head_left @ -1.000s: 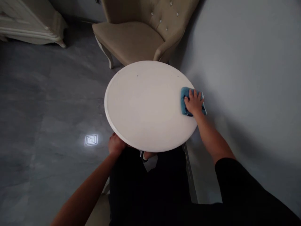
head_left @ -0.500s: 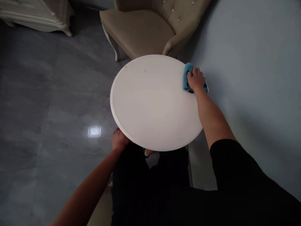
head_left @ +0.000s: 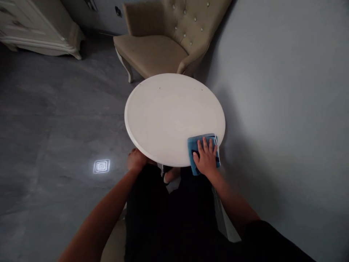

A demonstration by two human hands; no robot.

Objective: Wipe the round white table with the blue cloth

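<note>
The right hand (head_left: 206, 158) and the blue cloth (head_left: 194, 143) under it had moved from the far right rim of the white table (head_left: 163, 120) to its near right edge. Nearest lay the person's dark trousers (head_left: 169, 218), running in under the table. The left hand (head_left: 136, 160) was just by the near left rim, its fingers partly hidden, so whether it gripped anything could not be told. The right hand lay palm down, fingers spread, pressing the cloth flat rather than pinching it; the cloth's near corner stuck out past the rim. The cloth looked light, soft and limp, probably folded, in no danger of breaking but apt to bunch or slide on the smooth surface; a broad palm over its middle seemed the surest hold, a free corner the place to lift it. Small dark specks (head_left: 202, 89) marked the table's far part. Beyond stood a tan buttoned armchair (head_left: 154, 54) and, at far left, a pale cabinet (head_left: 40, 27).
</note>
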